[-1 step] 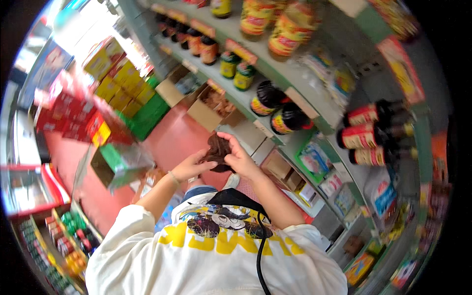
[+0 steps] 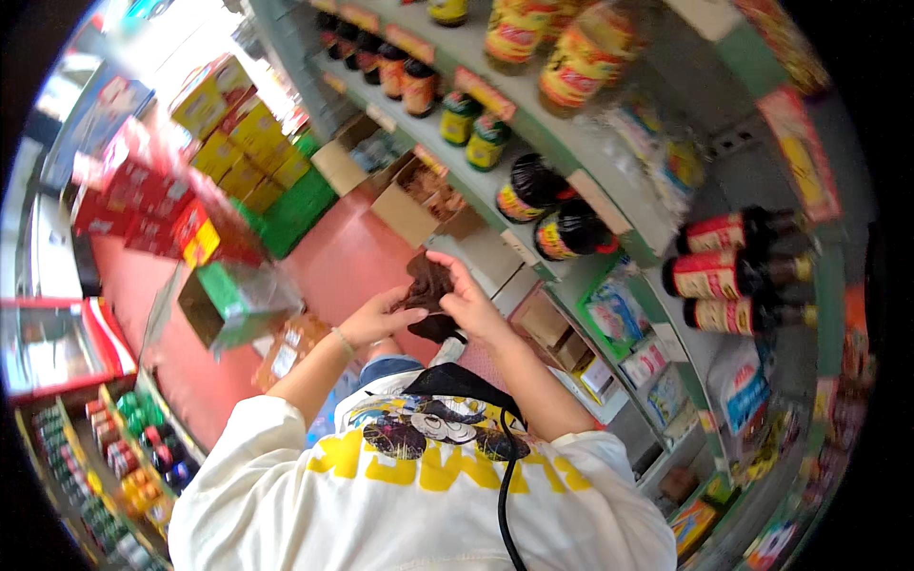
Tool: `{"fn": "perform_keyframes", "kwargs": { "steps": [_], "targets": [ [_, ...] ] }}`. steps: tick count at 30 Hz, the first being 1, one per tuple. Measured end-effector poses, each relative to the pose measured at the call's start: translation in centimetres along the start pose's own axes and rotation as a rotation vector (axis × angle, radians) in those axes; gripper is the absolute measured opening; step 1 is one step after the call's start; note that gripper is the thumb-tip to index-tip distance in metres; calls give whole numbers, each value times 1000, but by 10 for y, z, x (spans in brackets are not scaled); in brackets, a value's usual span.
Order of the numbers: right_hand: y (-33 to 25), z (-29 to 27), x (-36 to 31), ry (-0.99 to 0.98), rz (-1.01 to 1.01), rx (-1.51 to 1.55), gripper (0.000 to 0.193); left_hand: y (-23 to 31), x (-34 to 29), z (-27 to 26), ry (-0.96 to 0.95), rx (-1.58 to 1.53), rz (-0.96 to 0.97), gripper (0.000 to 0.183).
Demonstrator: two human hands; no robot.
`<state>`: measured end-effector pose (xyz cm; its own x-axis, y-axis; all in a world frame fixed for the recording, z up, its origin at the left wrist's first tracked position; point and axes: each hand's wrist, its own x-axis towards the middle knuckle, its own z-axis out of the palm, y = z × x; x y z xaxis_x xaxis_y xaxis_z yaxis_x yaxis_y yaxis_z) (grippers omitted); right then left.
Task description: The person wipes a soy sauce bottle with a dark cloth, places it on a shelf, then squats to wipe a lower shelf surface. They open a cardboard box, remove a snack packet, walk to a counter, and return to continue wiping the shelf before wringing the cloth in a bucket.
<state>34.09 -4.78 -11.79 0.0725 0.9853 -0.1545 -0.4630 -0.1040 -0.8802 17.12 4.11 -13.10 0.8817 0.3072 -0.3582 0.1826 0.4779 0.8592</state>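
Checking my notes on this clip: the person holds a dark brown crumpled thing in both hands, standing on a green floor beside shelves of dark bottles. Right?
Not quite. The head view shows the floor is red, not green. Both the left hand and right hand do hold the dark brown crumpled thing beside shelves of dark bottles.

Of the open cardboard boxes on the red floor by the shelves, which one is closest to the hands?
The open cardboard box with brownish contents, just beyond the right hand and the dark brown item both hands hold. The other open box sits farther up the aisle.
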Motion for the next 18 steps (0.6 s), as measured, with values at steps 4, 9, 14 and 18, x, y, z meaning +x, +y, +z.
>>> {"fn": "perform_keyframes", "kwargs": {
  "steps": [4,9,14,18],
  "targets": [
    [34,-11,30,23,88,-96,57,-12,-19,-2,354,115,-26,31],
    [99,-35,47,1,111,-323,55,-59,-23,-13,582,144,-230,39],
    [144,-32,62,-89,139,-324,58,-129,6,-51,546,-388,-288,28],
    [184,-72,77,18,272,-433,62,-202,49,-85,576,-540,-45,16]
  ]
}}
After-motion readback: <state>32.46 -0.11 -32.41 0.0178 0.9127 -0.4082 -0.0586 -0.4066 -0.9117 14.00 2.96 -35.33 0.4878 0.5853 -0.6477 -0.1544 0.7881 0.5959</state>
